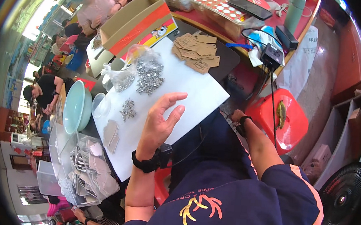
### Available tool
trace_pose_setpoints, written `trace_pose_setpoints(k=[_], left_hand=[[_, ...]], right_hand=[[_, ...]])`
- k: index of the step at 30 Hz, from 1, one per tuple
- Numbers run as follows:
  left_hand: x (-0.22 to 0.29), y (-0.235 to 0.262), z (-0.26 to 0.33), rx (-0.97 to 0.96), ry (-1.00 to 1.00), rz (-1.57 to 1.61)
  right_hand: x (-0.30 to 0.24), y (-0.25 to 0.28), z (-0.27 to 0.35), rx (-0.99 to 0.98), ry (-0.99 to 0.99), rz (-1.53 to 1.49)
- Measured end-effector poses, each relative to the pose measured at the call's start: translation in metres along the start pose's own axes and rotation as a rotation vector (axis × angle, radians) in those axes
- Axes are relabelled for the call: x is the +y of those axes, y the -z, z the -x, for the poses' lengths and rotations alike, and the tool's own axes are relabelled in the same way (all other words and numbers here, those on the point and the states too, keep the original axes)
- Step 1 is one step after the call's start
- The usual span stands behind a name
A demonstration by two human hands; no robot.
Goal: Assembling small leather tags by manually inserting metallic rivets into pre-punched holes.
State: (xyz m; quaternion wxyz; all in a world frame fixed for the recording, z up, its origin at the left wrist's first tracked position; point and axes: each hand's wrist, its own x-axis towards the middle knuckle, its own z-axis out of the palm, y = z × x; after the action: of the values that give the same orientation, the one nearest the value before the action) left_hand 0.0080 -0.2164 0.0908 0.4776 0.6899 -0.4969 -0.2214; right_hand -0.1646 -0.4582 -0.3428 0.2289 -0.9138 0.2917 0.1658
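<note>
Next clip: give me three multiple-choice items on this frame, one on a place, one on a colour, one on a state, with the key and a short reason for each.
1. Where does the pile of brown card tags lie?
A. at the far end of the white board
B. inside the light blue bowl
C. on the red stool

2. What colour is the stool to the person's right?
A. green
B. red
C. white

3. How is the left hand?
A. closed round a plastic bag
B. open, fingers spread, holding nothing
C. flat under the bowl

Key:
1 A, the tags sit on the white board at its far end.
2 B, its seat is plainly red.
3 B, the palm is raised over the board with nothing in it. The right hand is down beside the board's edge, its grip hidden.
</note>
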Motion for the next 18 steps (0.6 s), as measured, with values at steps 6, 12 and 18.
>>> trace_pose_setpoints(k=[6, 12, 18], left_hand=[[-0.029, 0.028, 0.035, 0.093, 0.213, 0.250], [-0.049, 0.049, 0.055, 0.252, 0.273, 0.297], [-0.070, 0.064, 0.058, 0.330, 0.237, 0.366]], right_hand=[[0.013, -0.008, 0.005, -0.005, 0.494, 0.293], [-0.002, 0.028, 0.017, -0.044, 0.482, 0.581], [-0.021, 0.095, 0.064, -0.222, 0.412, -0.796]])
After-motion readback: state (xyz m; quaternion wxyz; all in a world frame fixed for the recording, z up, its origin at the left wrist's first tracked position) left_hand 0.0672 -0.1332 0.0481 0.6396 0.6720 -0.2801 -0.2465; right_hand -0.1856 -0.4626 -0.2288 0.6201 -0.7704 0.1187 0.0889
